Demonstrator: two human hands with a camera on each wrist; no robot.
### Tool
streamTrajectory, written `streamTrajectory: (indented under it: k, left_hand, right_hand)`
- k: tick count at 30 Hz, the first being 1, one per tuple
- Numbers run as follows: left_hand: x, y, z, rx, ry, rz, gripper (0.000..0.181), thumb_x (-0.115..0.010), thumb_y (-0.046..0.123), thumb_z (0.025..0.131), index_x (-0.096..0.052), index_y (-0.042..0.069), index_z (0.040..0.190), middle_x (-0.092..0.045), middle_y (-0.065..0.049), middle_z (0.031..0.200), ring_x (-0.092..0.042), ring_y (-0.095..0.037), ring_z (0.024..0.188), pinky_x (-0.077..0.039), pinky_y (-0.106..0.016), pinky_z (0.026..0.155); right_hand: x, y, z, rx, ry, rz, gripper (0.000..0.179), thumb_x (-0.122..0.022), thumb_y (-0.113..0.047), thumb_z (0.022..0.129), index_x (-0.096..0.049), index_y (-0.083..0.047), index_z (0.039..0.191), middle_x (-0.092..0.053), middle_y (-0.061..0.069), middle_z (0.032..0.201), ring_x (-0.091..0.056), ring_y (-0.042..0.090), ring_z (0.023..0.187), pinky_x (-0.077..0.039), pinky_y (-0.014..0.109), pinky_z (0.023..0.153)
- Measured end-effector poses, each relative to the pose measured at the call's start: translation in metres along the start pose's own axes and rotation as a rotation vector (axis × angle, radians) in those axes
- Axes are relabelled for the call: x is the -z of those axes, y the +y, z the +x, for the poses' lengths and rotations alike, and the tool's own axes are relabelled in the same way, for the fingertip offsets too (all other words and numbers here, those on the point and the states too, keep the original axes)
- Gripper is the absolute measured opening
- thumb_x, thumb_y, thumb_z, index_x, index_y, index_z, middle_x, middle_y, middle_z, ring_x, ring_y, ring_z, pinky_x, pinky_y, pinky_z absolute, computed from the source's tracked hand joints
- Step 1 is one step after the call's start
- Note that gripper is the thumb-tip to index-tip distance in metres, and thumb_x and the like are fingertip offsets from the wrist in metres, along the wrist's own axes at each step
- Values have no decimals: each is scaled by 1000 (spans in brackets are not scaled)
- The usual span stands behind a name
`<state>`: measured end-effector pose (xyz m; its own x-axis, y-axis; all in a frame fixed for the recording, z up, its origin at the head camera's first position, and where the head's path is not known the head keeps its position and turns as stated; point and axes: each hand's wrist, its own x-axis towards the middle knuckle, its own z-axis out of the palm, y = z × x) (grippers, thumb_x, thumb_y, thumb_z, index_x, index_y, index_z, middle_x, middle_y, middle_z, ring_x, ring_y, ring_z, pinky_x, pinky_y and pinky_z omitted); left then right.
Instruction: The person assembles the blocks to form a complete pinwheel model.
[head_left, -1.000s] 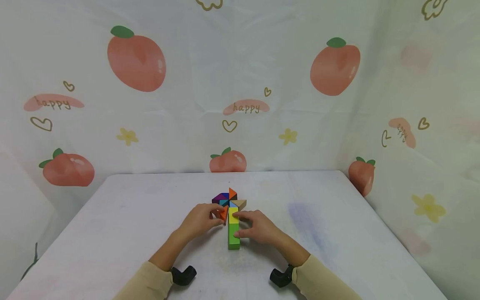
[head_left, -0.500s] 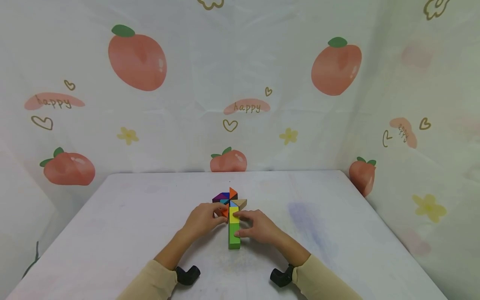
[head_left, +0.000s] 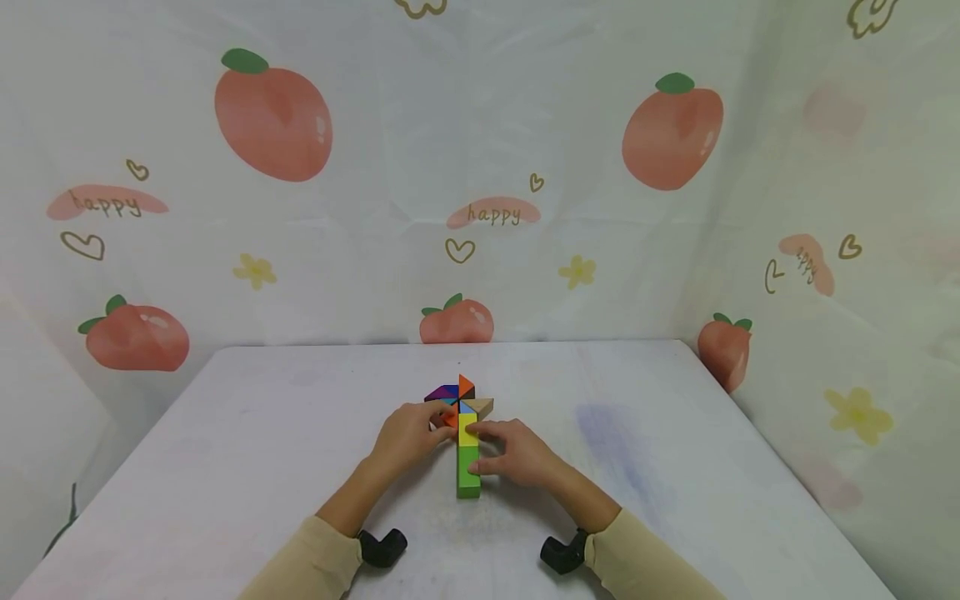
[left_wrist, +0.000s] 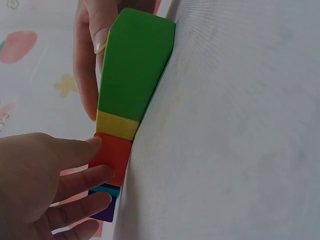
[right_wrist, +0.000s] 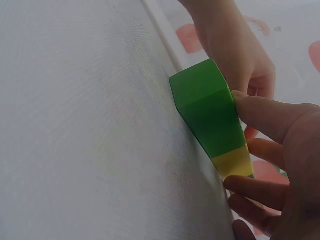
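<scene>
My left hand (head_left: 406, 431) pinches an orange-red triangular block (left_wrist: 115, 154) between thumb and fingers, against the left side of a row of blocks on the table. Nearest me in that row lies a long green block (head_left: 467, 485), with a yellow block (head_left: 464, 438) behind it. Fingertips of my right hand (head_left: 519, 454) touch both from the right, the thumb on the green one and the other fingers by the yellow one. Beyond them, purple (head_left: 441, 392), orange (head_left: 466, 387), light blue (head_left: 466, 407) and plain wood (head_left: 483, 406) pieces form a pinwheel shape. My left fingers partly cover a teal block (left_wrist: 106, 189).
A white table (head_left: 300, 467) carries the blocks near its middle. Behind it and on the right hangs a white cloth (head_left: 360, 167) printed with peaches. Black curved pieces, left (head_left: 383, 548) and right (head_left: 562, 553), sit at my wrists.
My left hand has moved slightly right and away from me, bringing the orange-red block up against the yellow block and the pinwheel's middle. My right hand has stayed in place.
</scene>
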<state>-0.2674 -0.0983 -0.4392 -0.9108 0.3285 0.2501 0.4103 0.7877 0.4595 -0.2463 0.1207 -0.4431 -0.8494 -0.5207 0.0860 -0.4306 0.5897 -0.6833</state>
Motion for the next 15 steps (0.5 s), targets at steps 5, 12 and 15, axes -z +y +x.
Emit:
streamTrajectory:
  k: [5, 12, 15]
  left_hand:
    - [0, 0, 1, -2, 2, -1, 26, -77, 27, 84, -72, 17, 108, -68, 8, 80, -57, -11, 70, -50, -31, 66]
    - [1, 0, 2, 14, -2, -2, 27, -77, 27, 84, -72, 17, 109, -68, 7, 80, -59, -12, 71, -51, -31, 67]
    - [0, -1, 2, 20, 0, 0, 27, -77, 27, 84, -72, 17, 110, -68, 7, 80, -59, -12, 71, -51, -31, 67]
  right_hand:
    - [0, 0, -1, 7, 3, 1, 60, -78, -35, 83, -59, -10, 134, -59, 6, 133, -50, 29, 124, -38, 51, 103]
    - [0, -1, -1, 3, 0, 5, 60, -78, -35, 83, -59, -11, 134, -59, 5, 133, -50, 28, 124, -39, 51, 103]
    - [0, -1, -1, 0, -2, 4, 60, -78, -35, 83, -59, -11, 134, -59, 5, 133, -50, 28, 124, -39, 51, 103]
